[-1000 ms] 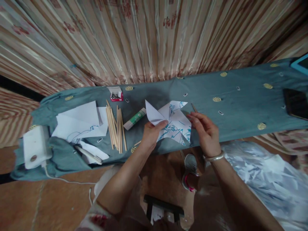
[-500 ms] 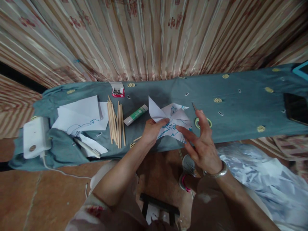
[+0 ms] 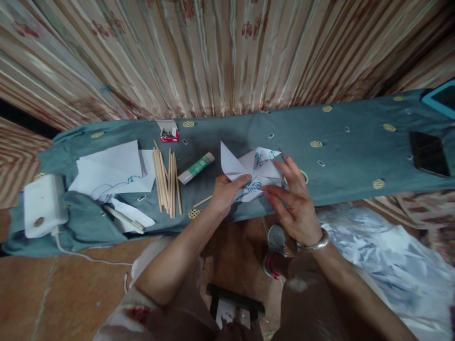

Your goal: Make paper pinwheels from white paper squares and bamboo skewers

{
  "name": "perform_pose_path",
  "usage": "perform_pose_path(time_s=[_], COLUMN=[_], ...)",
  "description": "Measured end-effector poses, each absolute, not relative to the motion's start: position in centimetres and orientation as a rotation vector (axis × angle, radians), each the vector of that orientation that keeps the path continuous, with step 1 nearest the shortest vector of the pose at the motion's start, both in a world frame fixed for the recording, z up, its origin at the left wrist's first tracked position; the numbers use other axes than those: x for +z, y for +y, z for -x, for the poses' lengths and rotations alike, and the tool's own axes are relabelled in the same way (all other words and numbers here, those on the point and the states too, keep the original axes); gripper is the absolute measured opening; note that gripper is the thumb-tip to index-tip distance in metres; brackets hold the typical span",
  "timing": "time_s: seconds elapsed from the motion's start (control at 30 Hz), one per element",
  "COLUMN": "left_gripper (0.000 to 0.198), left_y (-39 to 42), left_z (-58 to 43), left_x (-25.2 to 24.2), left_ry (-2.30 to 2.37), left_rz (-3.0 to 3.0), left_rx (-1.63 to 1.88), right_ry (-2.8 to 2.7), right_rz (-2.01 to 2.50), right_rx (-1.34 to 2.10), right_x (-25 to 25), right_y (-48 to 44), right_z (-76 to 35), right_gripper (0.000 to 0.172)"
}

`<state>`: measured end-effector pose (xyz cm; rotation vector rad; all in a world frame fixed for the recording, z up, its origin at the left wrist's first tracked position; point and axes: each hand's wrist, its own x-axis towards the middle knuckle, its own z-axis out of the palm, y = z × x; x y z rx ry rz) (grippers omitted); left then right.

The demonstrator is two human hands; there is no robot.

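Note:
A white paper pinwheel [image 3: 263, 166] with blue drawings is held just above the table's near edge, its folded blades standing up. My left hand [image 3: 227, 193] pinches it near the centre, thumb on top. On the lower right side, my right hand [image 3: 298, 210] has thumb and forefinger drawn together at the paper, while its other fingers stretch past the right blade. Behind those fingers, scissors with a green handle [image 3: 304, 177] lie partly hidden. A glue stick [image 3: 196, 167] rests left of the pinwheel.
Several wooden sticks [image 3: 167, 182], white sheets [image 3: 108, 166], a pen [image 3: 124, 219] and a red box of small metal pieces [image 3: 169, 134] lie left. A white power box [image 3: 44, 203] trails a cable. A phone [image 3: 429, 154] lies right; a plastic bag of paper scraps [image 3: 384, 255] stands below.
My right hand's thumb has closed toward the forefinger at the paper, and its raised fingers have lowered toward the right blade. My left hand keeps its pinch. The view has shifted slightly.

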<state>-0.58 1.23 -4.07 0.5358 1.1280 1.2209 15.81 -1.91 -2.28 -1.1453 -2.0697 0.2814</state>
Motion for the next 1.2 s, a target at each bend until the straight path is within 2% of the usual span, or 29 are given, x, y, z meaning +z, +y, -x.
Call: perform_pose_path(time_s=[0.3,0.77,1.0,1.2], left_gripper=[0.021,0.025,0.02,0.025], left_y=[0.8,0.7,0.7,0.8], left_z=[-0.1,-0.2,-0.2,-0.2], left_x=[-3.6,-3.9,-4.1,-4.1], left_ry=[1.094,1.075,1.06,1.059], left_rz=[-0.598,-0.576,-0.593,-0.567], left_rx=[1.311,1.313,1.326,1.336], right_ry=[-1.907,-1.84,-1.835,-1.832], right_rz=[1.284,1.331,1.313,1.327], right_rx=[0.19,0.18,0.183,0.181], right_x=[-2.3,-3.0,-3.0,-2.7], right_y=[-1.3,-0.6,-0.4,-0.5], right_z=[-14.5,-13.8,-13.8,-13.8], right_gripper=[0.014,0.014,0.011,0.013])
